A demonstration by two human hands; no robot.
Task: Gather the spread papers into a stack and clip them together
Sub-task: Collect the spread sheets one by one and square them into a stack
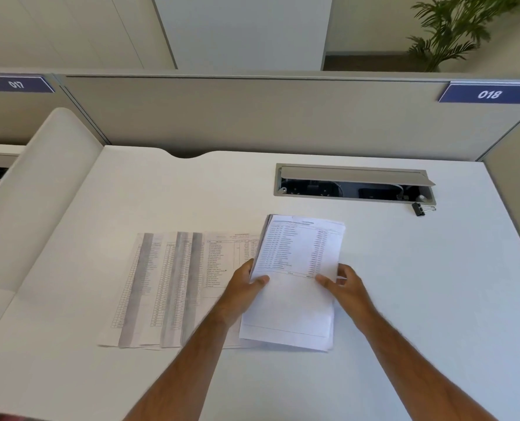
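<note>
— Near the middle of the tabletop (pixel 404 268), what is gripped?

— A gathered stack of papers (pixel 295 287) is grasped by both hands. Its left edge is pinched by the left hand (pixel 243 287), thumb laid on the top sheet and fingers tucked beneath. Its right edge is clasped by the right hand (pixel 347 287) in the same manner, thumb on top.

— How is the stack placed?

— It is tilted slightly, with its far end raised and several sheet edges fanned at the upper left. A printed table is shown on the top sheet.

— And outward from there?

— Just left of the stack, the spread papers (pixel 167 287) are laid flat and overlapped in a row; their right part is covered by the stack and the left forearm.

— Where is the clip seen?

— A black binder clip (pixel 421 209) is set well apart, far right, just beside the corner of the open cable tray (pixel 354 183) recessed in the tabletop.

— Beyond that?

— A grey partition (pixel 252 117) is fitted with blue plates marked 017 and 018, and a green plant (pixel 453 28) is seen behind it.
</note>
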